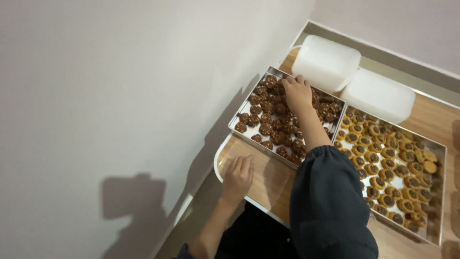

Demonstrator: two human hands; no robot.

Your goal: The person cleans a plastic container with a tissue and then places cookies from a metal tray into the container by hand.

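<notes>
My right hand (pixel 297 92), on a dark-sleeved arm, reaches into a metal baking tray (pixel 238 114) full of dark brown round cookies (pixel 268 125). Its fingers curl down onto the cookies near the tray's far corner, hiding the fingertips, so I cannot tell whether they grip one. My left hand (pixel 238 175) lies flat, palm down, on the near corner of a wooden tray with a white rim (pixel 221 152) and holds nothing. The metal tray sits on this wooden tray.
A second metal tray (pixel 443 158) to the right holds several golden cookies with dark centres (pixel 383 158). Two white plastic containers (pixel 327 62) (pixel 378 94) stand behind the trays. A pale wall runs close along the left.
</notes>
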